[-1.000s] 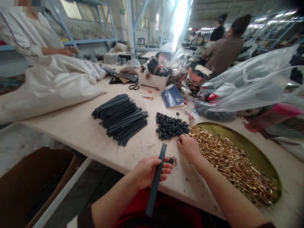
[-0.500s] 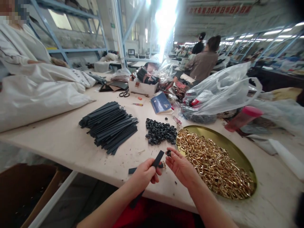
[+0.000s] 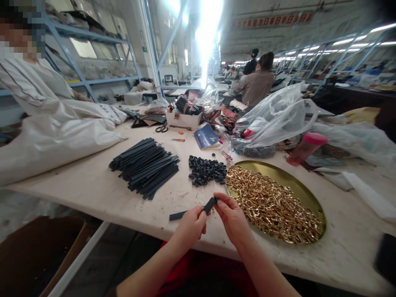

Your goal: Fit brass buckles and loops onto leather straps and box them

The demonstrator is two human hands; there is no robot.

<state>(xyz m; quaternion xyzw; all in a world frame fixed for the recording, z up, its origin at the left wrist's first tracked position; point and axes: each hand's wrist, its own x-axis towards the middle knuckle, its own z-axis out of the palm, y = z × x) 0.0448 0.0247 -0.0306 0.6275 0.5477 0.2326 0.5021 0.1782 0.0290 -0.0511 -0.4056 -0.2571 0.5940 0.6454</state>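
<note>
Near the table's front edge, my left hand (image 3: 193, 225) is closed on a black strap (image 3: 209, 204), whose end points up and to the right. My right hand (image 3: 230, 212) pinches a small black loop (image 3: 216, 199) right at that strap end; whether the strap passes through it I cannot tell. Another black strap (image 3: 177, 215) lies on the table behind my left hand. Beyond my hands sits a heap of black loops (image 3: 206, 170). To its left is a pile of black straps (image 3: 145, 167). A gold tray (image 3: 305, 185) on the right holds many gold buckles (image 3: 275, 206).
Farther back lie a blue booklet (image 3: 207, 136), scissors (image 3: 161, 128) and a white box (image 3: 183, 120). A clear plastic bag (image 3: 272, 119) and a pink-lidded container (image 3: 306, 148) stand behind the tray. At the left, a person (image 3: 34, 82) is beside a large white sack (image 3: 58, 144).
My right hand has brought the loop to the end of the strap, closing the gap between them. My view has shifted slightly.
</note>
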